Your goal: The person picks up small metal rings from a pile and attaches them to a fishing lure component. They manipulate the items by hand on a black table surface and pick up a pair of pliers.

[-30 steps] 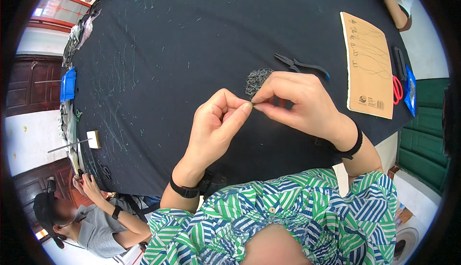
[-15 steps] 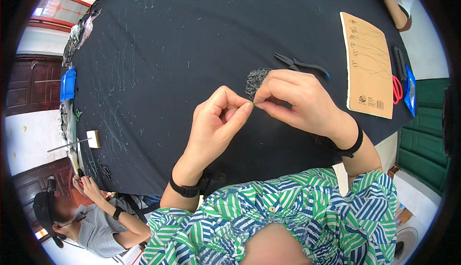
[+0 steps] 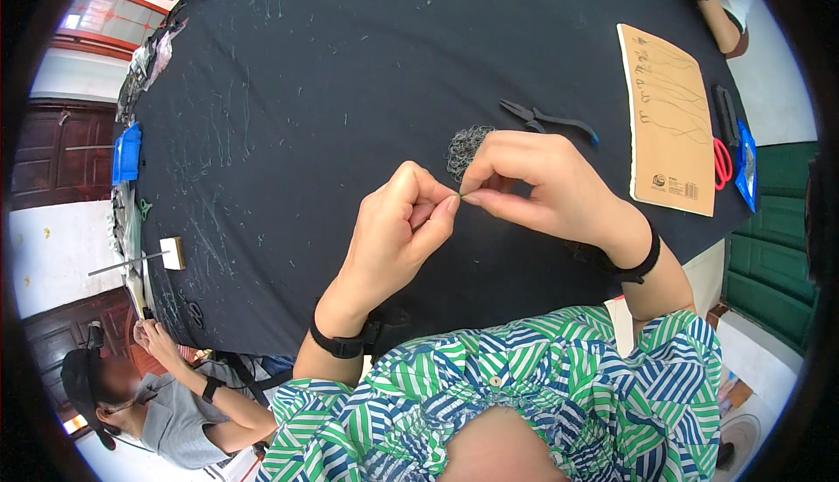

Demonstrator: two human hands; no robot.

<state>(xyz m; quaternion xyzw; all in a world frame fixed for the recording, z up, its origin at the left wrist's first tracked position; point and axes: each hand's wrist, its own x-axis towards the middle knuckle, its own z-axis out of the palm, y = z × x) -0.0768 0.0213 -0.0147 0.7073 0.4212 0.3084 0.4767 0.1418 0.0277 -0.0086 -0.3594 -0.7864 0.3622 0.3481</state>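
Note:
My left hand (image 3: 398,228) and my right hand (image 3: 546,189) meet fingertip to fingertip above the dark cloth, each pinching with thumb and forefinger. Between them shows a tiny bit of thin green line (image 3: 460,196); the rest of it is too fine to make out or hidden by the fingers. Just beyond my right fingers lies a tangled heap of small dark metal hooks (image 3: 465,148), partly covered by that hand. Dark-handled pliers (image 3: 551,119) rest past the heap, their jaws parted.
At right lies a brown notebook (image 3: 669,124) with hooks and lines on its cover, beside red-handled scissors (image 3: 723,165) and a blue packet (image 3: 745,167). Line scraps litter the black cloth (image 3: 367,71). Left are a blue bin (image 3: 126,154) and a co-worker (image 3: 179,412).
Both hands stay pinched together and have shifted only slightly, the fingertips a touch lower. A little more green shows between them.

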